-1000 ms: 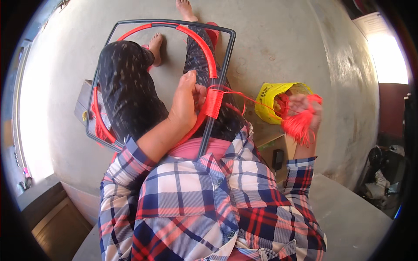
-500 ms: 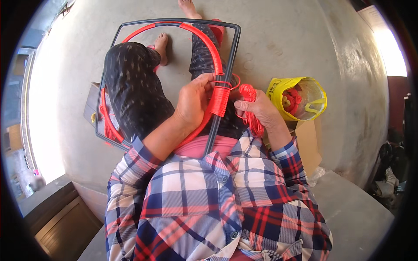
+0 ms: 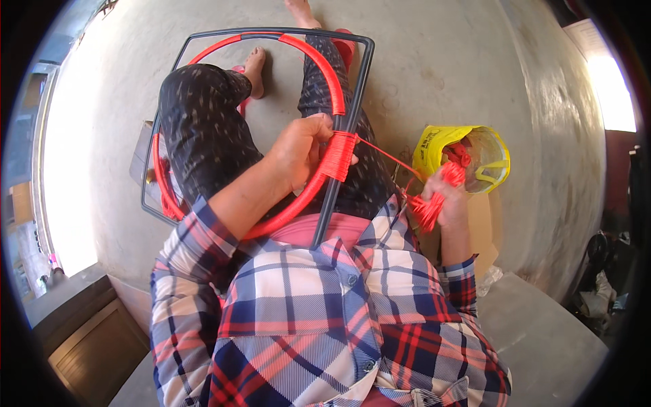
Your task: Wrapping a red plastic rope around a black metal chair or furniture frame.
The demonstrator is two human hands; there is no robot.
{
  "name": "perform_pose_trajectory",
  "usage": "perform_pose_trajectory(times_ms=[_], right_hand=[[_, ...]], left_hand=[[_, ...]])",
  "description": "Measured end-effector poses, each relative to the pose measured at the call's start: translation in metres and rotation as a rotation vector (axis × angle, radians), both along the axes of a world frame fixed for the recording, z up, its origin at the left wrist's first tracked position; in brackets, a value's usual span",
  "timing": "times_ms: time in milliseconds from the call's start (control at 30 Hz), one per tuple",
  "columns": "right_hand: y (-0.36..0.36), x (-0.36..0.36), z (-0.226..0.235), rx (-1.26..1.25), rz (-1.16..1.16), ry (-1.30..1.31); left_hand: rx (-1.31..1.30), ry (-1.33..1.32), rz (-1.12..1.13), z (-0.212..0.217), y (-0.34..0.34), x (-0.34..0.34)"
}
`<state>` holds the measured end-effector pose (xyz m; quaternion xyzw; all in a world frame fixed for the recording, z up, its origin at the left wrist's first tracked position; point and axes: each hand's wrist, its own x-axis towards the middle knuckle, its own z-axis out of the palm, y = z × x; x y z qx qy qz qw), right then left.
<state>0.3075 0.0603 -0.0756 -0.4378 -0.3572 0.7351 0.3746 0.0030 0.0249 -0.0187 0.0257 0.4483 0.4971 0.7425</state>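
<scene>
Two bare hands are gripping red cord work above the person's lap. Toward 11 o'clock from the middle of the view, the left hand (image 3: pixel 298 150) is curling closed around a tight, band-like wrapping of red cord (image 3: pixel 338 156), its fingertips showing past the right edge. That wrapping is sitting toward 12 o'clock and binding a round, red-covered ring (image 3: pixel 331 78) to the right bar of a thin black rectangular frame with rounded corners (image 3: pixel 363 76). The frame is stretching from 9 o'clock round to nearly 1 o'clock, over dark, pale-flecked trousers (image 3: pixel 203 129).

Toward 3 o'clock, the right hand (image 3: pixel 452 203) is closing on a loose, looped bundle of red cord (image 3: pixel 428 211). From the wrapping's upper right edge, a single red strand (image 3: pixel 386 154) is running straight toward 4 o'clock to that bundle.

Between 2 and 3 o'clock, an open-topped yellow bag (image 3: pixel 424 157) is standing on the smooth grey floor (image 3: pixel 420 54), with some red material (image 3: pixel 460 153) lying inside. The right hand is overlapping the bag's lower edge in view; whether they are touching is unclear.
</scene>
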Motion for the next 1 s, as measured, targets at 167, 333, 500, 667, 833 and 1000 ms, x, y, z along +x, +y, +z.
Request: perform_pose_trajectory(times_ms=[167, 333, 500, 667, 833, 1000], right_hand=[[-0.014, -0.004, -0.018, -0.094, 0.105, 0.019], [0.007, -0.007, -0.045, -0.088, 0.250, -0.311], [0.055, -0.048, 0.011, 0.256, 0.222, -0.324], [0.041, -0.144, 0.097, 1.038, 0.528, -0.822], [0.047, -0.145, 0.065, 1.433, 0.036, -0.788], [0.030, -0.120, 0.036, 1.216, 0.384, -0.722]], left_hand=[[0.044, -0.032, -0.039, 0.001, -0.005, -0.003], [0.031, 0.058, -0.021, -0.007, -0.016, 0.003], [0.051, 0.112, 0.077, 0.006, -0.019, 0.012], [0.341, 0.441, 0.331, 0.001, -0.027, 0.019], [0.115, 0.341, 0.387, -0.017, -0.024, 0.009], [0.114, 0.193, 0.183, -0.015, -0.019, 0.012]])
